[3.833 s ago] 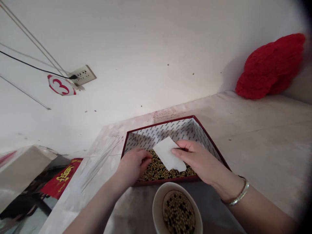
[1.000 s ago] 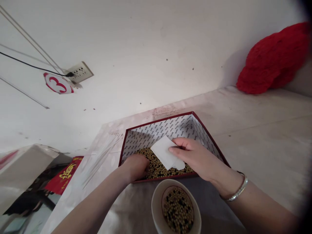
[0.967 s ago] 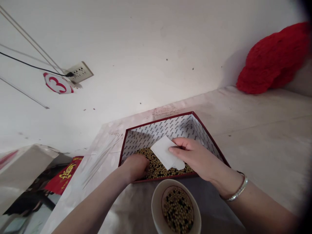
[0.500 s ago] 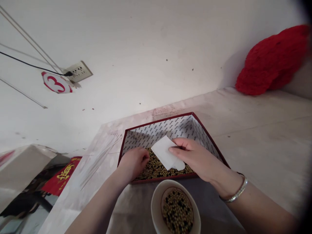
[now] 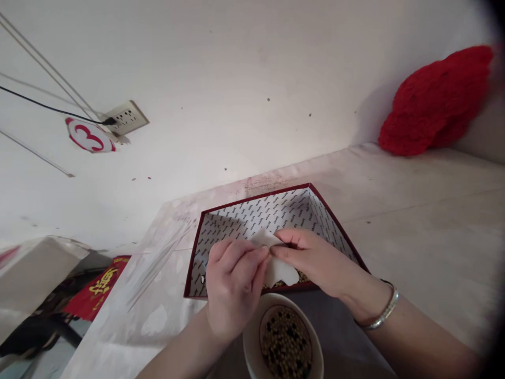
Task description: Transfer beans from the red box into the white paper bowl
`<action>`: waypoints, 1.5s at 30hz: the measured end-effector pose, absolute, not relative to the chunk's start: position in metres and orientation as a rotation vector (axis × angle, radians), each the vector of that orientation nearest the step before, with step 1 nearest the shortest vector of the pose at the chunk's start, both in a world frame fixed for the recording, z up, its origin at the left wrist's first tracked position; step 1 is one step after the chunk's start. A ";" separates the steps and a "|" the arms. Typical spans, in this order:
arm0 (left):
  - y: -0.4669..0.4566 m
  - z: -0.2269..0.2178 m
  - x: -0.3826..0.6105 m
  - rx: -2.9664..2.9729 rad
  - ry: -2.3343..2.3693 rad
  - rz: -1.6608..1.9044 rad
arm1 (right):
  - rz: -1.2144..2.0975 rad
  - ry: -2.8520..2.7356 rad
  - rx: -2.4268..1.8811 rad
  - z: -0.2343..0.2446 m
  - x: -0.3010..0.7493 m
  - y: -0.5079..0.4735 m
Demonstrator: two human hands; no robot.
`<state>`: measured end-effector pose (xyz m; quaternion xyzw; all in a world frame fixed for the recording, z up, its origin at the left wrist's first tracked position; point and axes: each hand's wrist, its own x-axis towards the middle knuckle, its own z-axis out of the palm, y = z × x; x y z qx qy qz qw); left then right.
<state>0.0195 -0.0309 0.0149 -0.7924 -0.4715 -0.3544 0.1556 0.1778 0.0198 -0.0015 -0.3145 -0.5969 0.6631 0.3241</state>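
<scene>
In the head view, the box point(image 5: 254, 210) with red edges sits on the covered table point(image 5: 418, 221). Over its near part is the white paper point(image 5: 284, 272), held between the thumb and fingers of the right hand point(image 5: 311, 258). The left hand point(image 5: 236, 284) is over the box's near left part, fingers drawn together, tips at the paper — whether they grip anything I cannot tell. Just on the near side of the box is the bowl point(image 5: 251, 347) of yellowish and dark beads point(image 5: 284, 342); similar beads show inside the box, below the paper. The red bundle point(image 5: 437, 102) lies well beyond it, to the right.
</scene>
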 end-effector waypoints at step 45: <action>0.010 -0.014 -0.046 -2.603 -1.790 0.840 | 1.713 -1.572 -0.832 -0.007 0.178 0.022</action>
